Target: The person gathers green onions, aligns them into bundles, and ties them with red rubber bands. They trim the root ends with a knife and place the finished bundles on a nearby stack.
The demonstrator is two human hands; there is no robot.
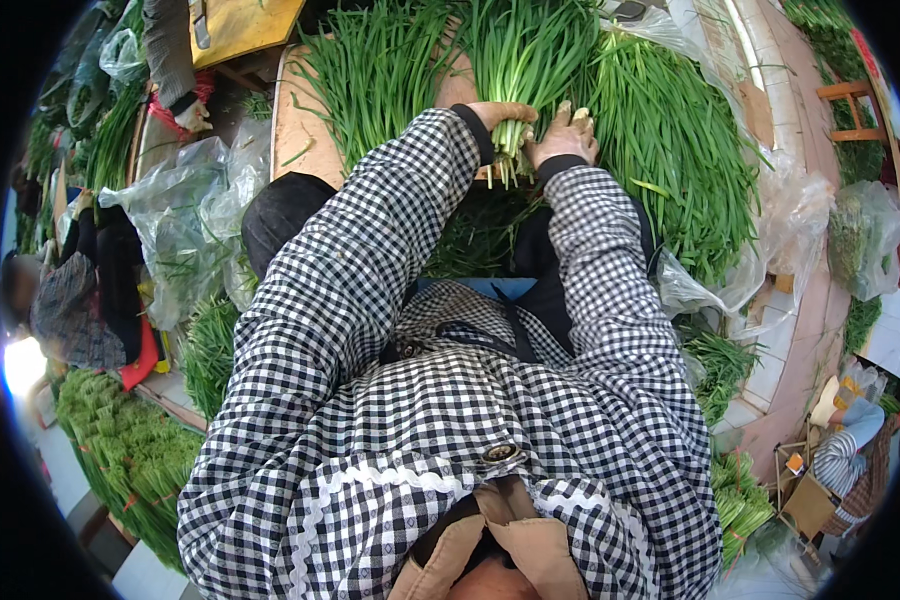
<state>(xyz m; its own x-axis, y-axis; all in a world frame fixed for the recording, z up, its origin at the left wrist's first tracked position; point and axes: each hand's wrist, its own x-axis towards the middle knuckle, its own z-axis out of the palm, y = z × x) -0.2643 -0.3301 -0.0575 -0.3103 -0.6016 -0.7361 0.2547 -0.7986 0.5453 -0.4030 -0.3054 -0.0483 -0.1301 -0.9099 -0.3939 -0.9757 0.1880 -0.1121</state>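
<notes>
A bunch of green chives [521, 75] lies in front of me, its pale cut ends pointing towards my body. My left hand [501, 114] grips it near those ends, with the thumb across the top. Close on its right, my right hand [568, 140] rests with its fingers apart against the leaves. The right thumb is beside the stem ends, and nothing shows held in that palm. To the right spreads a large heap of loose chives [667, 150]. More chives [390, 67] lie to the left on a wooden board [307, 135].
Clear plastic sheeting [187, 187] hangs at the left, with more plastic [780, 217] at the right. Behind on the left stand tied green bundles [120, 450]. Another person's hand [193, 118] is near a yellow board [247, 30] bearing a knife [200, 26]. Other people sit at both sides.
</notes>
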